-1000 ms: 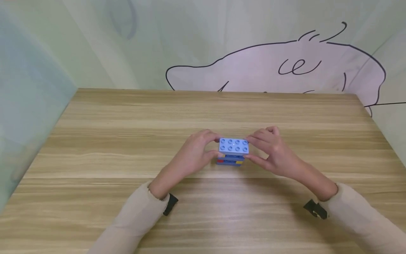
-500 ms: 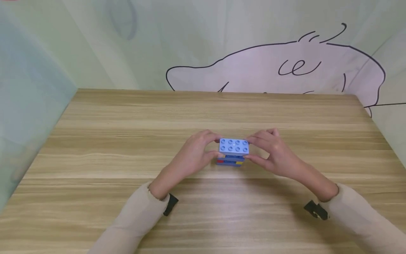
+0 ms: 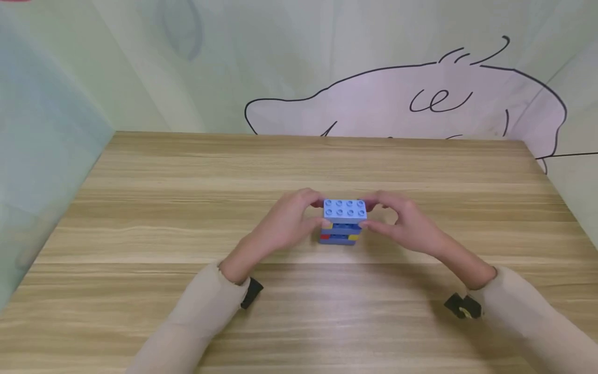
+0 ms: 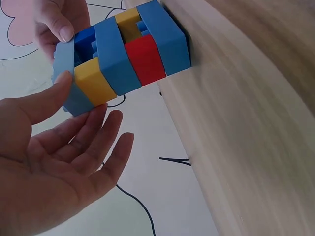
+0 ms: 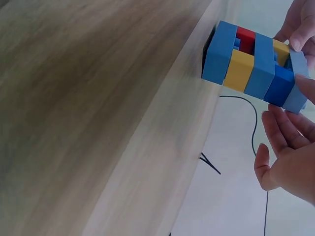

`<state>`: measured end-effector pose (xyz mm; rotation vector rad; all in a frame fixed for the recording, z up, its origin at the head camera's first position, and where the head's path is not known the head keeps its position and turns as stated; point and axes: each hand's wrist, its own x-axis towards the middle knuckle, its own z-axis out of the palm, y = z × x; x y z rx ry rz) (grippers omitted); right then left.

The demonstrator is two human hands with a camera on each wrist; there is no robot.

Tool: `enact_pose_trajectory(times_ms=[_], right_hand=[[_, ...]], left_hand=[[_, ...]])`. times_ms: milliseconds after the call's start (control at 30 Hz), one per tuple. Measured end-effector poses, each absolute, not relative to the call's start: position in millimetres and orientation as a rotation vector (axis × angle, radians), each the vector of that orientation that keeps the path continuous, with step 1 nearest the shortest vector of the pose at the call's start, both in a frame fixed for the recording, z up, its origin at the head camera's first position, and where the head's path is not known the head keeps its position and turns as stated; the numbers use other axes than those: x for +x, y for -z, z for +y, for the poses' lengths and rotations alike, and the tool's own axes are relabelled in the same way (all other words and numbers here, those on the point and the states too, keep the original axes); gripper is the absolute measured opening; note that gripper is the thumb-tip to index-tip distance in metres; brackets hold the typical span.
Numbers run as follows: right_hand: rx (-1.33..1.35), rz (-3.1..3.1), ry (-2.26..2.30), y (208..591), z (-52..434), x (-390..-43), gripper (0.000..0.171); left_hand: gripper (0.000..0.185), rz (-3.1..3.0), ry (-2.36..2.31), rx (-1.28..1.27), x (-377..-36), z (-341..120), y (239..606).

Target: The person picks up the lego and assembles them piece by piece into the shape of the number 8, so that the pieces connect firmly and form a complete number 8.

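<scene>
One block stack (image 3: pixel 343 222) stands on the bench (image 3: pixel 140 208) right between the two hands, with the left hand (image 3: pixel 285 223) on one end and the right hand (image 3: pixel 402 224) on the other, each grip pinching the pale blue top brick (image 3: pixel 344 210) by thumb and fingertips. Counting layers: five, with one pale blue brick on top, two mid-blue slabs (image 4: pixel 114 54), and mixed rows showing two yellow pieces (image 5: pixel 238 70), one red piece (image 4: pixel 145 60) and one dark blue piece (image 5: pixel 281 84). The stack's base sits flat on the bench, below both grips.
</scene>
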<state>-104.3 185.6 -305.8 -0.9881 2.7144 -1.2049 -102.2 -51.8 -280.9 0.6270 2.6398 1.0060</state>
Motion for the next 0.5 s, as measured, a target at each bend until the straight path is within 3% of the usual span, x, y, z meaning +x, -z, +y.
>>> enact_pose_trajectory(times_ms=[300,500], right_hand=[[-0.584,2.611,1.292,311,181,-124,0.035],[-0.368,2.491,1.308,318,176,-133,0.044]], left_hand=[[0.042,2.531,-1.207,0.324,-126,-49,290],[0.029,2.5,-1.238,0.157,-131,-48,296]])
